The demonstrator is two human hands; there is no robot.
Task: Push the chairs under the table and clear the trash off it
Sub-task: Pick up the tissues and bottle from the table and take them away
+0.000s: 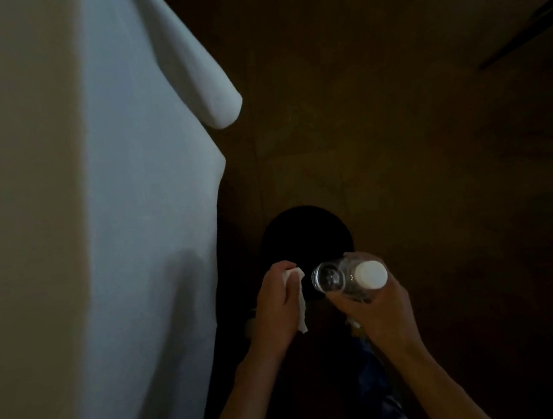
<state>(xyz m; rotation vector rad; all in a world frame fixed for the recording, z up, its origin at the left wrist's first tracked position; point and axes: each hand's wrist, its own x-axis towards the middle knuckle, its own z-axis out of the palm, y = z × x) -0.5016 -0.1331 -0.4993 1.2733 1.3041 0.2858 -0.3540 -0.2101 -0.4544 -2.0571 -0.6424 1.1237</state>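
My left hand (276,307) is closed on a crumpled white tissue (298,298) whose end hangs down below the fingers. My right hand (374,312) grips a clear plastic bottle (336,276) with a white cap (371,274), held on its side with the bottom pointing left. Both hands hover just above a round black opening (306,237), which looks like a dark bin on the floor. The tissue and the bottle's bottom are almost touching over the bin's near rim.
A large white surface (81,231) fills the left side, with a white handle-like bar (208,79) sticking out at the top. Dim brown floor (413,124) spreads to the right. The scene is very dark.
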